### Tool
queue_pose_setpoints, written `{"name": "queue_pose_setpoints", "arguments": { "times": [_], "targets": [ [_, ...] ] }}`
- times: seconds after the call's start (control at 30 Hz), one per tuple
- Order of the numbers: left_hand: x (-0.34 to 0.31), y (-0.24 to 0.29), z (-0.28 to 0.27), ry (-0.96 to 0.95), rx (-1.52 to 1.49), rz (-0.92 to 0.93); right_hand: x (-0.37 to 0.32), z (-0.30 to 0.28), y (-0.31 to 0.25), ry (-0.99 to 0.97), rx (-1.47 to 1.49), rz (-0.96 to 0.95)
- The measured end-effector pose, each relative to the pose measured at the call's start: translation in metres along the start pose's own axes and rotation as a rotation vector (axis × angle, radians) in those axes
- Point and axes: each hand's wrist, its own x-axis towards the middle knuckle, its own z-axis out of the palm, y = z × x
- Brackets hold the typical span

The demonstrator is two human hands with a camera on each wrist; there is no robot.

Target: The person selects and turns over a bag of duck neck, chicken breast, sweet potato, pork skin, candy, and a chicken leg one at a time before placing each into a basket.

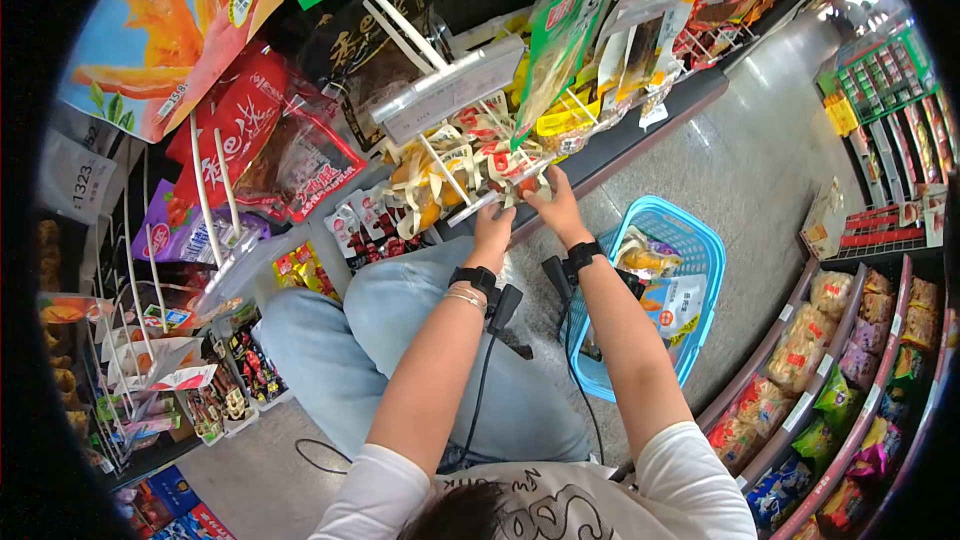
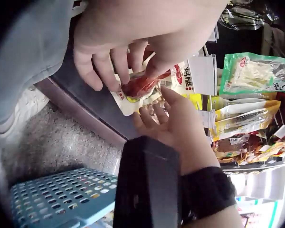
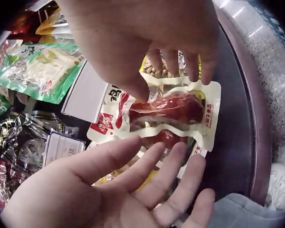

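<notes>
In the head view my left hand (image 1: 492, 232) and right hand (image 1: 560, 208) reach under a price-tag holder to cream-edged food packets (image 1: 430, 185) hanging on the shelf rack. From the right wrist, a clear-windowed packet with a reddish-brown drumstick (image 3: 173, 108) lies between the hands, overlapping a similar packet. The left hand (image 3: 118, 190) spreads its fingers, palm showing, along the lower packet. Over the upper packet's edge bends the right hand (image 3: 147, 42), thumb tip at its surface. Seen from the left wrist, fingers of both hands surround the drumstick packet.
A blue basket (image 1: 712, 315) with several packets stands on the floor to the right. Green-edged packets (image 1: 560, 50) hang beside the hands, and price-tag holders (image 1: 450, 90) jut out. Snack shelves (image 1: 835, 390) line the right side. Bent knees (image 1: 400, 310) are below the rack.
</notes>
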Motion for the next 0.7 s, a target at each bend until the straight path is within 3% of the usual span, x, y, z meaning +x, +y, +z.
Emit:
{"name": "queue_pose_setpoints", "arguments": {
  "times": [0.1,0.13,0.23,0.33,0.43,0.53,0.67,0.7],
  "targets": [
    [0.001,0.017,0.0,-0.012,0.018,0.015,0.005,-0.006,-0.006,-0.155,0.047,0.053],
    [-0.006,0.026,0.005,0.022,-0.018,0.077,0.009,-0.001,-0.001,-0.14,0.113,-0.08],
    [-0.003,0.036,0.006,-0.092,-0.16,0.229,0.011,-0.003,0.012,-0.231,0.094,0.072],
    [-0.008,0.045,0.006,-0.087,-0.224,0.171,0.013,0.003,0.02,-0.112,0.087,-0.011],
    [-0.025,0.058,0.009,0.002,-0.153,0.075,0.009,-0.001,0.017,-0.1,0.049,0.057],
    [-0.009,0.034,0.004,0.044,-0.072,0.092,0.006,-0.002,0.029,-0.011,-0.187,-0.219],
    [-0.02,0.029,0.011,0.043,-0.276,0.246,-0.015,-0.009,0.023,-0.097,0.184,-0.019],
    [-0.025,0.03,0.011,0.041,-0.272,0.185,-0.022,-0.011,0.022,-0.121,0.243,0.035]
  ]
}}
